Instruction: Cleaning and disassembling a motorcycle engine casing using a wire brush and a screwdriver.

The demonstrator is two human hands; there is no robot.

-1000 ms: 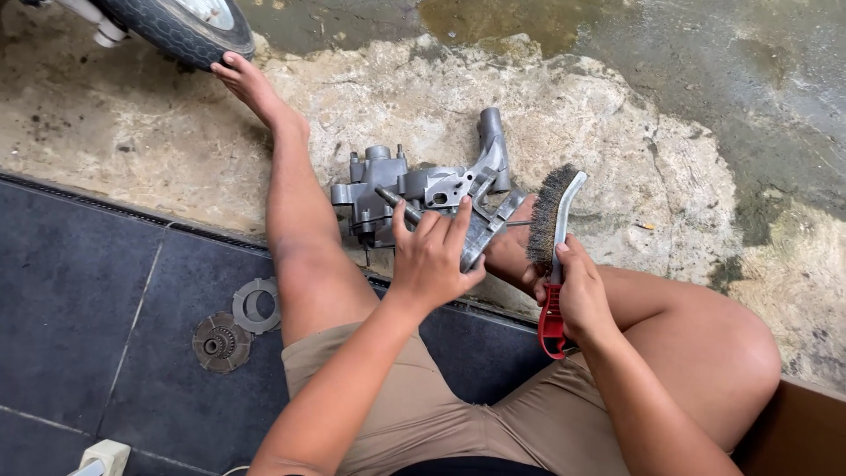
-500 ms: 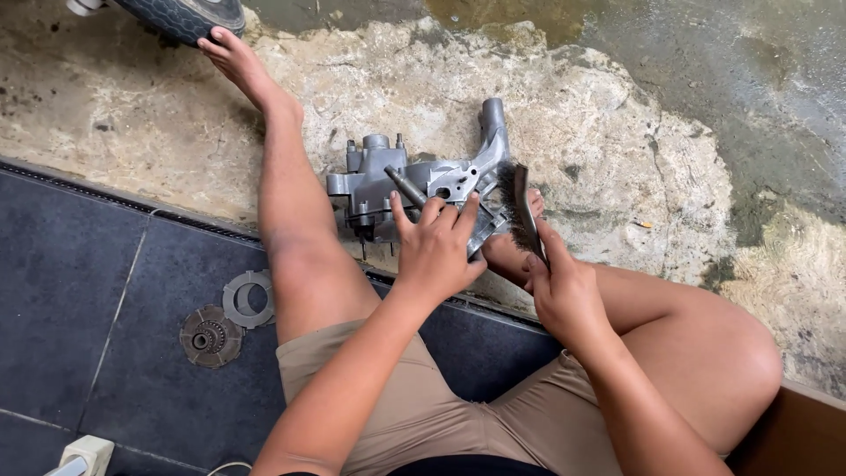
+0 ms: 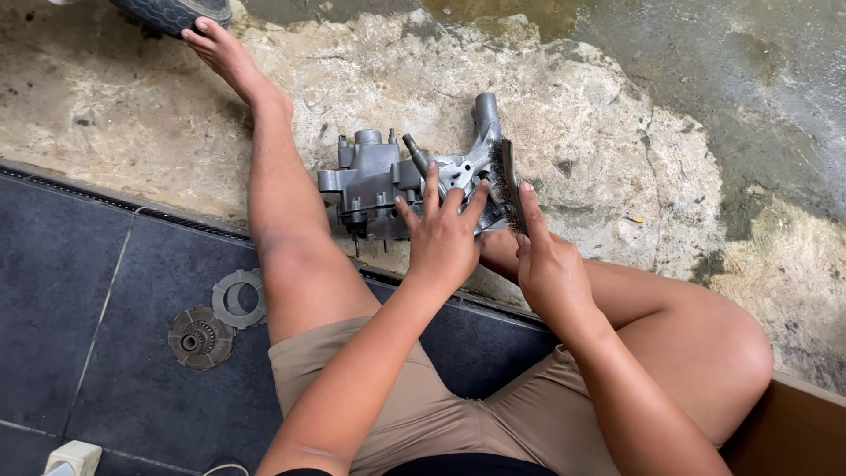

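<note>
My left hand (image 3: 443, 238) spreads its grip over the grey metal engine casing (image 3: 388, 181), which lies ahead of me on the rough concrete floor (image 3: 617, 115), long axis running left to right. My right hand (image 3: 548, 264) closes around a wire brush (image 3: 507, 181), bristles against the casing's right end. Two clutch discs (image 3: 216, 317) lie on dark tiles to my left.

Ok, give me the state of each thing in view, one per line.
Grey metal engine casing: lying on the concrete, steadied by the left hand.
Wire brush: gripped by the right hand, bristles against the casing.
Round clutch disc: flat on the dark tiles.
Flat metal ring: flat beside the disc.
</note>
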